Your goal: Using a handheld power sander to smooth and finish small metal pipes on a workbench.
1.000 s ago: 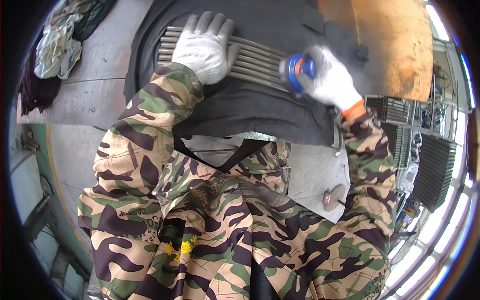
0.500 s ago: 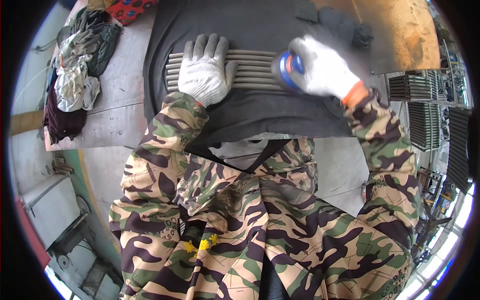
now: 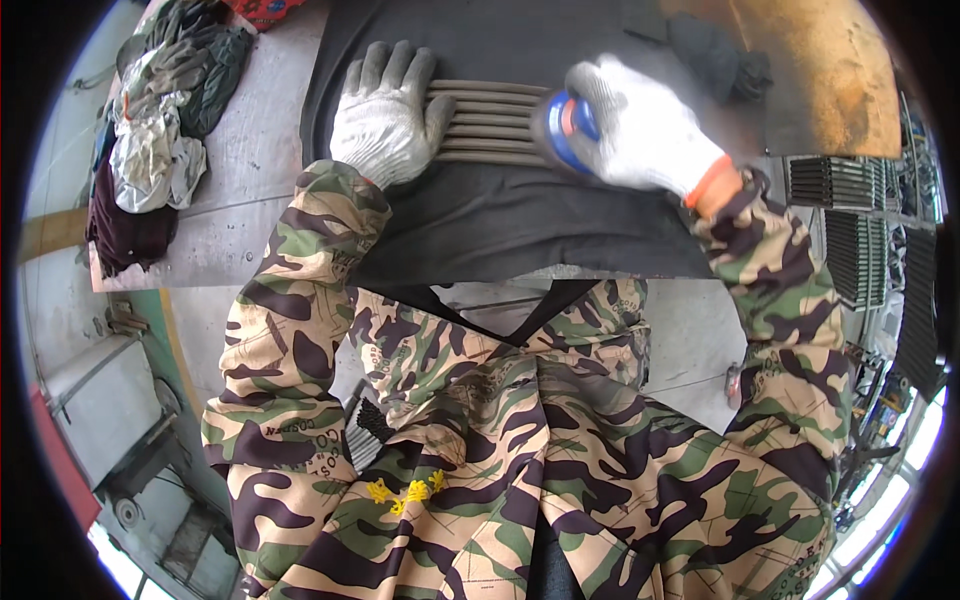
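Observation:
Several grey metal rods [image 3: 490, 133] lie side by side in a row on a black cloth [image 3: 450, 220]. My left hand [image 3: 380, 125], in a white glove with grey fingertips, rests flat over their left ends, fingers stretched out and thumb apart. Those left ends are hidden beneath it. At the right part of the row, my gloved right hand [image 3: 640, 125] is closed round a round blue tool with an orange patch, which looks like a palm sander [image 3: 568, 132]. The sander touches or hovers just over the rods; its underside and the rods' right ends are hidden.
A heap of crumpled cloths and gloves [image 3: 165, 120] lies on the grey metal table [image 3: 250, 210] at left. Dark rags [image 3: 705, 60] sit at the far right, near a brown stained board [image 3: 825, 80]. Racks of stacked dark metal parts [image 3: 850, 240] stand right of the table.
My left hand has slid left along the rods, now covering their left ends. The sander stays at the right part of the row, blurred by motion. The view has shifted slightly.

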Available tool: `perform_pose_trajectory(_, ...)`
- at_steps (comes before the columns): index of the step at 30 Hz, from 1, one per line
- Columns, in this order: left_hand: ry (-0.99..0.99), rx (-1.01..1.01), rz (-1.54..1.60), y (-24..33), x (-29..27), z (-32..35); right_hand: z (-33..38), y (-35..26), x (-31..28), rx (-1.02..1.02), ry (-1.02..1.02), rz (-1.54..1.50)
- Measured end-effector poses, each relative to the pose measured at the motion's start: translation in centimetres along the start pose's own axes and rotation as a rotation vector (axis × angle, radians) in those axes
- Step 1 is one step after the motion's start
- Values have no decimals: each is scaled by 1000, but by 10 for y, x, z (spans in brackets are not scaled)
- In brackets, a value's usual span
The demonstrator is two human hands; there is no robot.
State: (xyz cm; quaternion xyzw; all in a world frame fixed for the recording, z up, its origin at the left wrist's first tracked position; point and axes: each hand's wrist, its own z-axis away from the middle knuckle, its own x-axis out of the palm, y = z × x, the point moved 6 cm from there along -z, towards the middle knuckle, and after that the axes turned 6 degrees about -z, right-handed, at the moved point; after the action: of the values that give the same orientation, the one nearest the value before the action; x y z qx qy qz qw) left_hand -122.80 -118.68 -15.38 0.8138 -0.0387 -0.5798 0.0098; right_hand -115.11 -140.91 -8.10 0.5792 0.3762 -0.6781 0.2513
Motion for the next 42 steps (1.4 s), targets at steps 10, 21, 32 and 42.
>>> perform_pose_trajectory(10, 26, 15, 8, 16, -1, -9, 4, 9, -2, 8, 22, 42)
perform_pose_trajectory(21, 103, 41, -150, 3, 13, -14, -8, 31, -9, 116, 44, 49)
perform_pose_trajectory(32, 95, 35, -107, -1, 15, -16, -1, 59, -17, 241, 9, 78)
perform_pose_trajectory(42, 40, 22, -62, -1, 5, -5, -15, 31, -23, 147, 18, 85)
